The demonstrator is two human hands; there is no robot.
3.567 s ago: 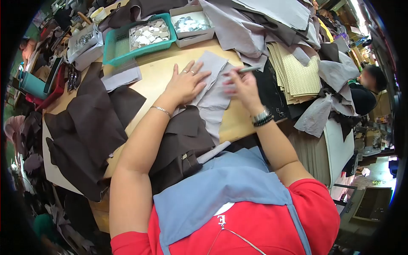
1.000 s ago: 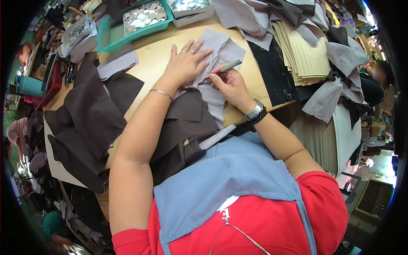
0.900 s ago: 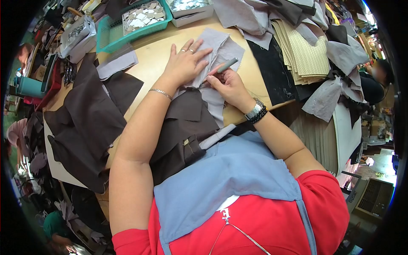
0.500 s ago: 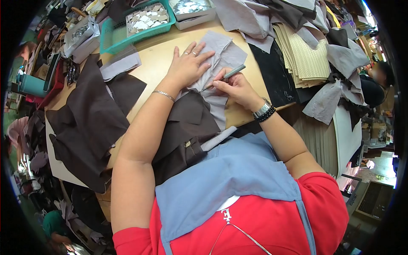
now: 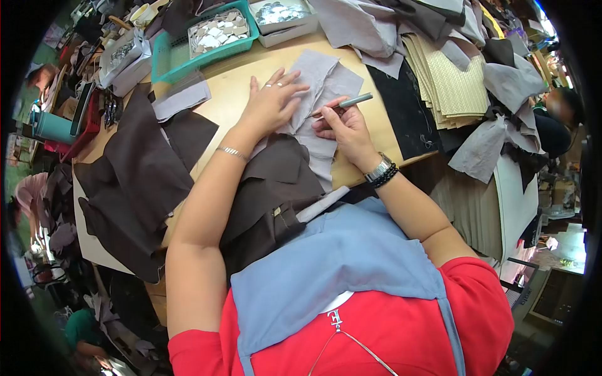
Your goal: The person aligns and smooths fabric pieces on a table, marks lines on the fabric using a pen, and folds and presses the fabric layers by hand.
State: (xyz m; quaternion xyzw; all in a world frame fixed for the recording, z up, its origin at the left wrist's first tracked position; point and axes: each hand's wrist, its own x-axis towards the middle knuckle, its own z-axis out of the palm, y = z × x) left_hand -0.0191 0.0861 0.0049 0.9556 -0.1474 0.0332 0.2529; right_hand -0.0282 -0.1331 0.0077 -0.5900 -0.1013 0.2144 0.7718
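A pale grey, wrinkled piece of material (image 5: 326, 81) lies on the wooden table, its lower part meeting dark brown material (image 5: 276, 169). My left hand (image 5: 271, 103), with rings on it, is at the left edge of the grey piece. Its fingers are spread and hold nothing. In my right hand (image 5: 342, 128) a grey-green pen (image 5: 356, 100) is pinched between thumb and fingers, its back end pointing up and right. That hand is over the right side of the grey piece; whether the pen's tip touches it I cannot tell.
More dark brown material (image 5: 141, 163) covers the table's left side. A teal basket (image 5: 164, 59) with small pale pieces and a white box (image 5: 285, 34) of shiny pieces stand at the back. Cream textured sheets (image 5: 454, 94) are stacked at right. Other people are at the edges.
My left hand has eased left and its fingers have lifted and bent. My right hand has turned, bringing the pen to a flatter angle and a little further right.
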